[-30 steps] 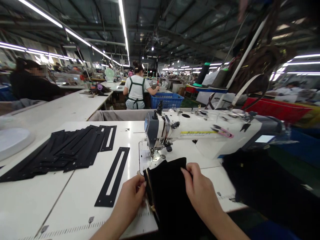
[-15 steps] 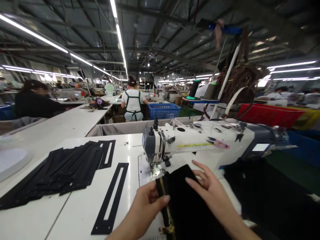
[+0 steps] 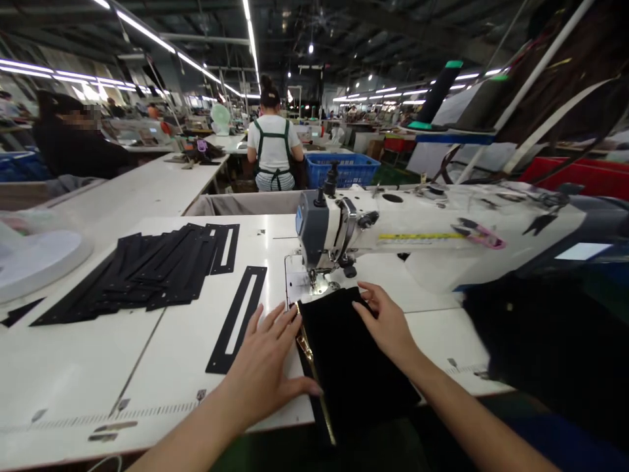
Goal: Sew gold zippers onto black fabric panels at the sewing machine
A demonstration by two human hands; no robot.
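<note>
A black fabric piece (image 3: 361, 367) with a gold zipper (image 3: 308, 351) along its left edge lies just in front of the needle area of a white sewing machine (image 3: 417, 219). My left hand (image 3: 265, 367) rests on the zipper edge, fingers spread and palm down. My right hand (image 3: 388, 324) has the fabric's upper right edge between thumb and fingers. Left of my left hand is a single black slotted frame (image 3: 236, 321), flat on the white table (image 3: 181, 354).
Many overlapping black frames (image 3: 157, 269) are heaped on the left, beside a round white object (image 3: 44, 262). Dark material (image 3: 550, 341) hangs at the right. Beyond the machine are a blue basket (image 3: 341, 169) and a seated person (image 3: 272, 141).
My left hand has gone from pinching the zipper edge to lying spread on it. The fabric now lies flatter, its zipper pull nearer the machine. The view has tilted down.
</note>
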